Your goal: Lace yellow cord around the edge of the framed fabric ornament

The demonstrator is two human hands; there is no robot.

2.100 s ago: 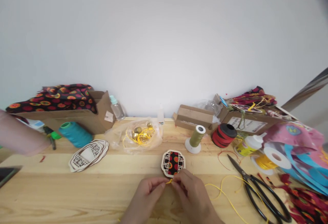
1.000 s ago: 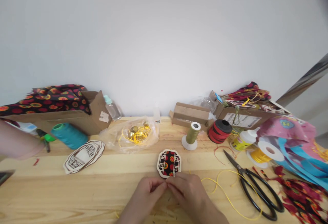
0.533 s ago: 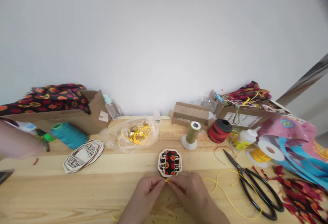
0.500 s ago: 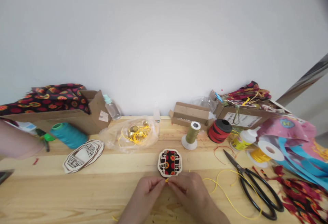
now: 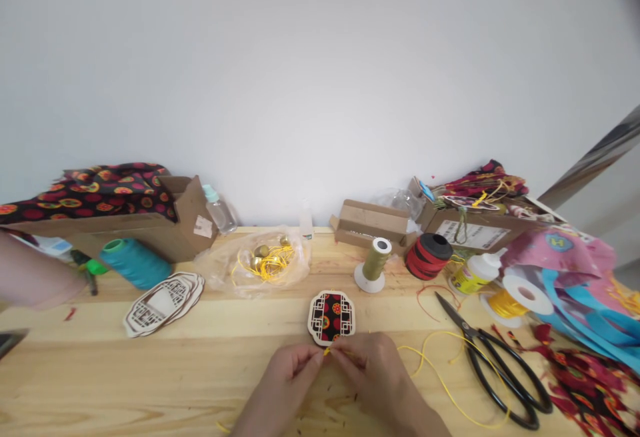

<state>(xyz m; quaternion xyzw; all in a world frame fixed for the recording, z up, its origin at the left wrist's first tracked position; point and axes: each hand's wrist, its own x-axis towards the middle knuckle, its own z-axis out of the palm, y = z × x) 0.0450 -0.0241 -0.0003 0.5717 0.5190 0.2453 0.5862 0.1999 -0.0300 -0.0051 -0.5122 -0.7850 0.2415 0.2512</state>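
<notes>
**Head view**

- **Lattice ornament** (image 5: 331,318): pale wooden fretwork over black cloth with red and orange dots. It lies flat on the desk (image 5: 150,370).
- **Yellow cord** (image 5: 327,352): sits at the ornament's near edge. Whether it passes through the fretwork cannot be told. Its loose length loops away to the right of the ornament.
- **Left hand** (image 5: 287,384): just near-left of the ornament, thumb and forefinger pinched on the cord.
- **Right hand** (image 5: 373,374): just near-right of the ornament, fingertips pinched on the same cord. The two pinches almost meet.
- **Handling note (a judgement):** this looks like fine knot-work.
  - Both pinches are best placed close to the ornament's edge.
  - An even, gentle pull should stop the light ornament from being dragged.
  - The loose length is better off clear of the scissors (image 5: 495,370), which lie well right of the ornament.
- **Also present:**
  - Olive thread spool (image 5: 374,265), behind-right of the ornament.
  - Red ribbon roll (image 5: 426,256), beyond the spool.
  - Bag of gold bells (image 5: 265,262), behind-left of the ornament.
  - Stack of lattice cutouts (image 5: 163,302), well left of the ornament.
</notes>
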